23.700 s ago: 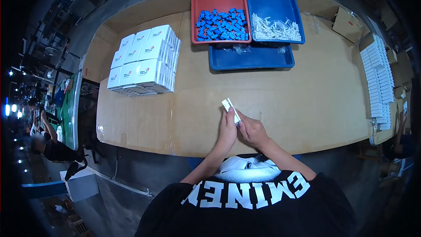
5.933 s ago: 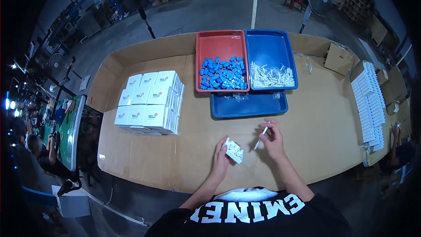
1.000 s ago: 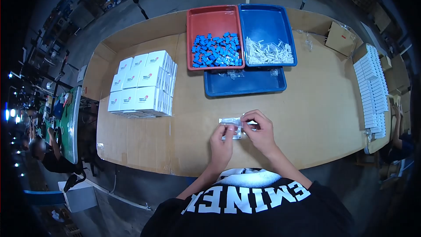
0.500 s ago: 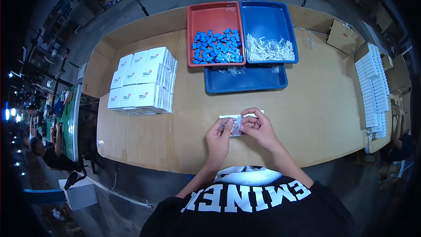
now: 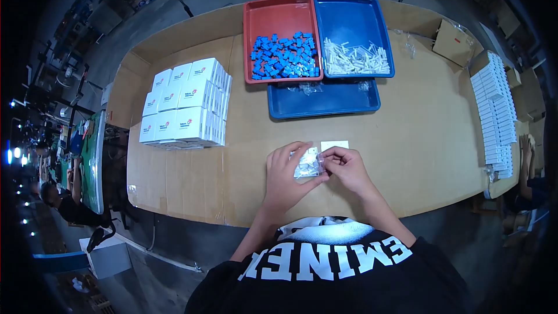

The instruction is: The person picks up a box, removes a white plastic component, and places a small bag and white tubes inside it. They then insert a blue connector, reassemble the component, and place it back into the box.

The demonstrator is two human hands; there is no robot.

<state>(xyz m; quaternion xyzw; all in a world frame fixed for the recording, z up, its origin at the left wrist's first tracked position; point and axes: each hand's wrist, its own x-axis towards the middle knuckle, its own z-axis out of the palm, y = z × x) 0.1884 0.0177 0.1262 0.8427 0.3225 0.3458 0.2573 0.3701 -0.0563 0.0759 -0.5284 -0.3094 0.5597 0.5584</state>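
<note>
A small white piece partly covered by glossy clear plastic [image 5: 307,166] is kept low over the brown cardboard-covered table [image 5: 407,157], between the two hands; its finer details are blurred. Its left side is framed by the left hand [image 5: 286,170], whose thumb and fingers are curved widely apart around it; whether it is gripped by them cannot be told. The plastic at its right edge is pinched between the thumb and fingers of the right hand [image 5: 347,170], which are nearly closed. Just beyond the right hand, a flat white square [image 5: 335,145] is laid on the table.

Farther back, a blue plastic tray [image 5: 323,100] is partly overlapped by a red plastic tray [image 5: 280,14], in which small blue blocks [image 5: 285,57] are heaped, and by a second blue tray [image 5: 350,16], in which thin white sticks [image 5: 357,58] are heaped. To the left, white printed boxes [image 5: 189,102] are stacked.
</note>
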